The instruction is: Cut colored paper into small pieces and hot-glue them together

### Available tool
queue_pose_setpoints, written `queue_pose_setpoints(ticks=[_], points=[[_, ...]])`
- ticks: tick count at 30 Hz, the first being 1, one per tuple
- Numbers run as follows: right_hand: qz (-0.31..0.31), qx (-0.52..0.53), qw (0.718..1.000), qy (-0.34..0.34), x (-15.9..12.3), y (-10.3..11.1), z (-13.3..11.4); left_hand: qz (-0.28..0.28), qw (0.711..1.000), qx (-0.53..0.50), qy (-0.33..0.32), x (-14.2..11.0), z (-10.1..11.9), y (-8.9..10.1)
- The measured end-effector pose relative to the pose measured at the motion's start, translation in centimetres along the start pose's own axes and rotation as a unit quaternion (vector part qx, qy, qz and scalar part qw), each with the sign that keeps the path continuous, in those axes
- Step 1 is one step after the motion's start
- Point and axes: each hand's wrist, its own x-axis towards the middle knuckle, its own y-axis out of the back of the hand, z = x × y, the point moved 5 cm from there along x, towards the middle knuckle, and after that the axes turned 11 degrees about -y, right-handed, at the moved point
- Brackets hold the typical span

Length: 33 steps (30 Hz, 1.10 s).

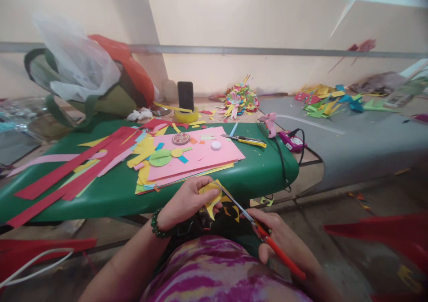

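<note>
Nearest the camera, at the bottom centre, is the wearer's tie-dyed garment (214,273), above which both hands meet. The left hand (187,200), at lower centre, is closed in a pinch, thumb over bent fingers, on a yellow paper piece (206,188) with a curved edge; the grip presumably keeps the sheet taut and its right margin exposed. The right hand (281,230), lower right of centre, is curled around the orange-handled scissors (261,231), whose blades slant up and left to that margin; how far the blades are parted cannot be told.

Beyond, a green-covered table (110,206) spans the left and centre. Pink sheets (197,161) lie mid-frame, probably as a work surface, bearing a round green cut-out (160,157). At their upper right edge rests a utility knife (249,140), and further right a pink glue gun (269,124), both apparently within easy reach of the right hand. Long red strips (70,170) lie to the left, perhaps kept aside from the smaller pieces. At upper centre a phone (186,95) stands upright at a yellow tape roll (186,116), seemingly its prop.
</note>
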Motion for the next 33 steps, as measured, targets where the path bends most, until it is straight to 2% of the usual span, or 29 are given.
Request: queue_pose_setpoints(ticks=[9,25,33], points=[[-0.003,0.016,1.000,0.013,-0.16,0.06,-0.59,-0.001,1.000,0.007,0.008,-0.14,-0.23,0.30],[-0.007,0.013,0.999,-0.033,-0.27,0.10,0.03,0.000,0.998,0.063,-0.008,-0.23,0.22,0.92],[0.013,-0.026,1.000,0.004,-0.52,0.42,-0.47,-0.006,0.999,0.042,-0.001,-0.22,0.60,0.72]])
